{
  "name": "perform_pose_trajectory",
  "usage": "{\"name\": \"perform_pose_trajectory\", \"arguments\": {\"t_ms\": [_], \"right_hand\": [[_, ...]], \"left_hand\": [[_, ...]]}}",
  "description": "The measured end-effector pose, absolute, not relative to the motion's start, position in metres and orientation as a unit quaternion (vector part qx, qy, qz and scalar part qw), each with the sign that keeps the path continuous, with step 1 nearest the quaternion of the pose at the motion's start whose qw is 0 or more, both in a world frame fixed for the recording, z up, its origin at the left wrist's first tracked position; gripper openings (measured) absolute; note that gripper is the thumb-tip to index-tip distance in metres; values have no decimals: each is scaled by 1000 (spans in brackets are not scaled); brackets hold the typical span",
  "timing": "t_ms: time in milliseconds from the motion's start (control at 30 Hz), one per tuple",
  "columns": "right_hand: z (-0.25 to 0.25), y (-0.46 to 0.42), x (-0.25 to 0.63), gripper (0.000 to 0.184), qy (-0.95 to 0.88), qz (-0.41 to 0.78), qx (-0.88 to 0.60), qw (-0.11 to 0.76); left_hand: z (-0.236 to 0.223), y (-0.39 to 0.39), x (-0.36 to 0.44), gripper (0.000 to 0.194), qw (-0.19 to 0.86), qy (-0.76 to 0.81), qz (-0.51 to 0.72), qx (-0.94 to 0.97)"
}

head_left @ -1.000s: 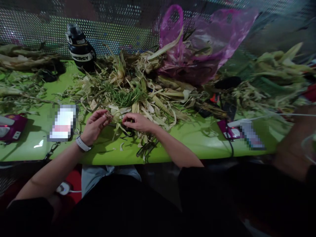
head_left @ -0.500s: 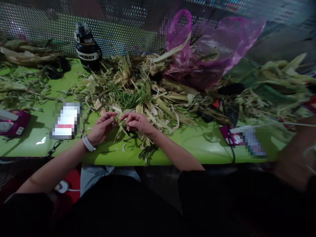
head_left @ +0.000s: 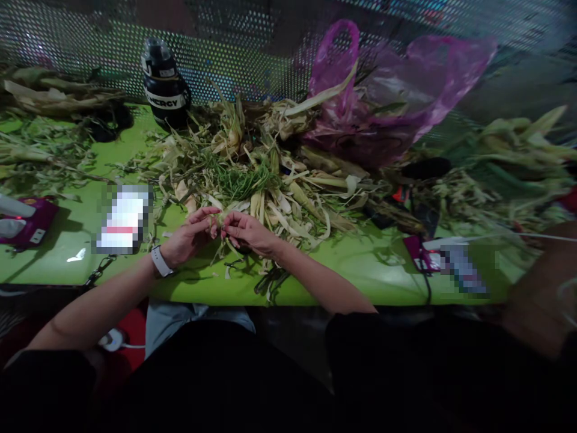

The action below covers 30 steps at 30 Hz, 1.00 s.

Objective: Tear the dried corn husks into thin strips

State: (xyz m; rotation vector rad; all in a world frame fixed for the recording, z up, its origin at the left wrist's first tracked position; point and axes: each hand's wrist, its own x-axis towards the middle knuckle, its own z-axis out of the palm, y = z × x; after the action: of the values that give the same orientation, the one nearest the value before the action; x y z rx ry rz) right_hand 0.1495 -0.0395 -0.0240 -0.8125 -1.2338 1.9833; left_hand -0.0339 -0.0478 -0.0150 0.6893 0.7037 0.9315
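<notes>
Pinching plant piece (head_left: 220, 222) between left hand (head_left: 189, 236) and right hand (head_left: 251, 233), both grips closed on it, over worktop (head_left: 193, 291); we hold it from two sides, likely for finer control.

The hands (head_left: 192, 237) (head_left: 252, 234) have drawn closer, fingertips (head_left: 213, 228) nearly meeting.

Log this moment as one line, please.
left hand, right hand: fingertips meeting at plant scrap, grip unclear | leafy pile: beyond hands | bottle: upright | pink bag: right of bottle
</notes>
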Motion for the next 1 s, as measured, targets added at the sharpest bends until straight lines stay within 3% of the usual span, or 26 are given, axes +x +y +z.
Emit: {"name": "perform_pose_trajectory", "arguments": {"t_ms": [300,400,600,833,1000], "right_hand": [[-25,-40,154,44,-522,735,-329,281],[-20,-41,156,57,-522,737,-325,281],[-15,-40,159,60,-505,744,-326,291],[-19,-35,165,48,-535,729,-327,274],[-17,-34,167,32,-574,665,-382,288]], "left_hand": [[-12,-48,-37,29,794,377,341,334],[-11,-47,-38,31,788,382,346,335],[-9,-48,-40,34,752,385,372,386],[-7,-46,-45,43,735,403,364,406],[-10,-42,-45,33,740,427,366,369]]}}
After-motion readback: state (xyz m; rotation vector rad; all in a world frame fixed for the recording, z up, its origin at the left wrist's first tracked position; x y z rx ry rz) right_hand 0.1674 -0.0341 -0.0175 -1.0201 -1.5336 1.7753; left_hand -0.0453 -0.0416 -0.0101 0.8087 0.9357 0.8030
